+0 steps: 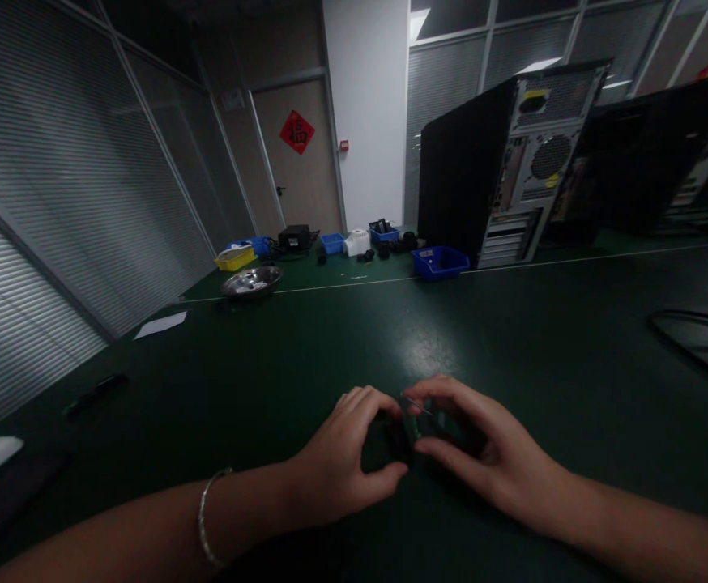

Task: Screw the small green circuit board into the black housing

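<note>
Both hands are meeting low in the middle of the view, over the dark green table. The left hand is curling in from the left, its fingers bent and its thumb reaching right, and the right hand is curling in from the right. Between them is sitting a small dark part, resting on or just above the table. Both hands are closing partway around it: the left thumb and fingertips are touching its left side, the right fingers are arching over its top and right side. A thin pale sliver is showing at the right fingertips; it may be a pin or a tool, but the light is too dim to tell. The part's long axis cannot be read. It is lying equally near both hands, straight ahead of the person. A bracelet is circling the left wrist.

Further back, well apart from the hands, 2 computer towers are standing at the right, with a blue bin just beside the nearer one. A metal bowl, a yellow bin and a sheet of paper are lying at the left.
</note>
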`<state>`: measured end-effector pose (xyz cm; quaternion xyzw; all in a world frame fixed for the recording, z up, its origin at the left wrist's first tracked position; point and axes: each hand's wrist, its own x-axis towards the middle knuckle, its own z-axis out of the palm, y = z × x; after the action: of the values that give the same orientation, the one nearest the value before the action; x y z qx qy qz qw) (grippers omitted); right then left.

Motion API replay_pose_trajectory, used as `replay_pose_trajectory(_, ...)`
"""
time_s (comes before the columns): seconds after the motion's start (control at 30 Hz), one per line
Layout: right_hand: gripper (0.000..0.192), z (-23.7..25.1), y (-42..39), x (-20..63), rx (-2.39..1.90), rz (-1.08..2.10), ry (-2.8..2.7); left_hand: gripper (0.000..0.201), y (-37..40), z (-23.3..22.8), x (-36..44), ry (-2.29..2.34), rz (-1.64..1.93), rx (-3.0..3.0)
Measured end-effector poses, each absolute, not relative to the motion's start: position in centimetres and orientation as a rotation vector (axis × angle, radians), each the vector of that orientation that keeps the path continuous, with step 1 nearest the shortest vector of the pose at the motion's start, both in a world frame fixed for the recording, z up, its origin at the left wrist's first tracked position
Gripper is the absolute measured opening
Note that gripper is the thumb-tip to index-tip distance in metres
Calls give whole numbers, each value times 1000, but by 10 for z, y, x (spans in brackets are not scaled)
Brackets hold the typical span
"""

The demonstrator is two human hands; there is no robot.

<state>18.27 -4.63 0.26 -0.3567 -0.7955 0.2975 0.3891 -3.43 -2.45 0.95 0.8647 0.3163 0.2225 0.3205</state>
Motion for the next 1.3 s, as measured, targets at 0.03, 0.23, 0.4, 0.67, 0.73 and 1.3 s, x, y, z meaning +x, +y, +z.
replay_pose_trajectory(0.03,37,2,-46,183,-918,752,-2022,43,-24,10,-34,830,587,2259)
replay_pose_trajectory(0.23,44,4,-50,183,-863,813,-2120,40,-25,12,-33,784,596,2196)
replay_pose_trajectory(0.4,44,4,-50,181,-860,805,-2152,39,-25,10,-32,733,636,2223)
replay_pose_trajectory(0.67,47,3,-51,178,-901,769,-2191,39,-27,7,-33,752,645,2203)
replay_pose_trajectory(0.73,48,2,-51,178,-918,743,-2199,39,-27,7,-34,757,642,2206)
replay_pose_trajectory(1.3,29,3,-51,170,-962,645,-2254,34,-19,-1,-30,690,754,1534)
